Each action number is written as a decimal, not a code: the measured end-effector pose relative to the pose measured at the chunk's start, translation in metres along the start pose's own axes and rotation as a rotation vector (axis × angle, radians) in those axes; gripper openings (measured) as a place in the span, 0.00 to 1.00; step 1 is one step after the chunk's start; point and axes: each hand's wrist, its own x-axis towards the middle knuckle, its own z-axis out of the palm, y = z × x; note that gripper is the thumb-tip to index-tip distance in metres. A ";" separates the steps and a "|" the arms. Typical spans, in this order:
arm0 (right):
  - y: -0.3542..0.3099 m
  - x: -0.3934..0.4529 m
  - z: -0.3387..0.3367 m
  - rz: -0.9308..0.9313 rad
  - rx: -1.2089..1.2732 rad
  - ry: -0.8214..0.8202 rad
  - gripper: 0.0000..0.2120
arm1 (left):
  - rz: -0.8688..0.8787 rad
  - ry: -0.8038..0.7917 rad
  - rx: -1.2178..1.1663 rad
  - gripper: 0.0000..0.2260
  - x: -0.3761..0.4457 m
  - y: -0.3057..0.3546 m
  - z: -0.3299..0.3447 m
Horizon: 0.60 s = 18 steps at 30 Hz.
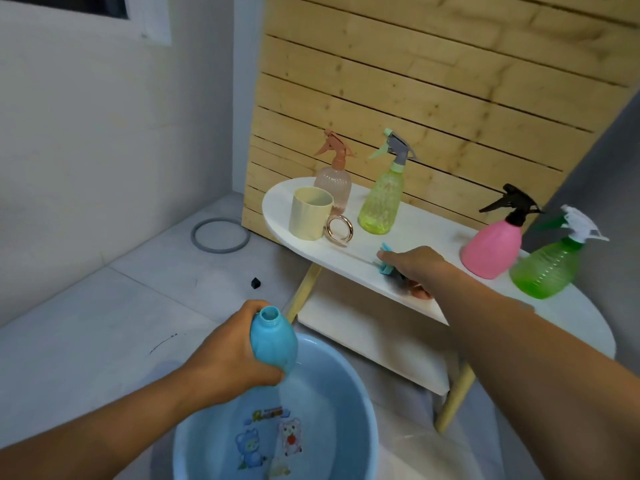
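My left hand [230,355] grips an open-necked light blue bottle [273,341] with no spray head, held over the rim of a blue basin [360,403] with cartoon stickers on its bottom. My right hand [414,268] lies on the white oval table [349,261], its fingers curled round a blue spray head [386,261] that sticks out to the left of the hand. Part of that spray head is hidden under the hand.
On the table stand a cream cup [310,213] with a gold ring handle, a peach spray bottle [334,178], a yellow-green one [381,199], a pink one [495,247] and a green one [550,265]. A wooden slat panel rises behind. A grey ring [220,235] lies on the floor.
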 end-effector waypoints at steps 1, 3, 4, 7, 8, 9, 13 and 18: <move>-0.001 0.001 0.004 0.004 0.013 0.011 0.25 | -0.001 0.002 0.000 0.35 0.000 0.000 0.000; -0.004 0.002 0.009 0.012 0.034 0.032 0.26 | -0.003 0.002 0.002 0.35 0.000 0.002 -0.001; -0.004 0.003 0.012 0.014 0.049 0.042 0.26 | -0.003 0.001 0.003 0.35 0.001 0.002 -0.001; -0.004 0.007 0.016 0.026 0.111 0.054 0.22 | -0.012 0.003 0.012 0.35 0.003 0.001 -0.001; -0.004 0.007 0.016 0.035 0.135 0.047 0.20 | -0.016 0.002 0.013 0.35 0.004 0.002 -0.001; -0.004 0.009 0.016 0.047 0.156 0.041 0.18 | -0.018 -0.001 0.014 0.36 0.005 0.002 -0.001; -0.004 0.009 0.013 0.090 0.196 0.024 0.13 | -0.019 -0.010 0.035 0.37 0.006 0.003 0.000; -0.004 0.005 0.009 0.163 0.357 -0.012 0.13 | -0.014 -0.012 0.054 0.37 0.011 0.009 0.002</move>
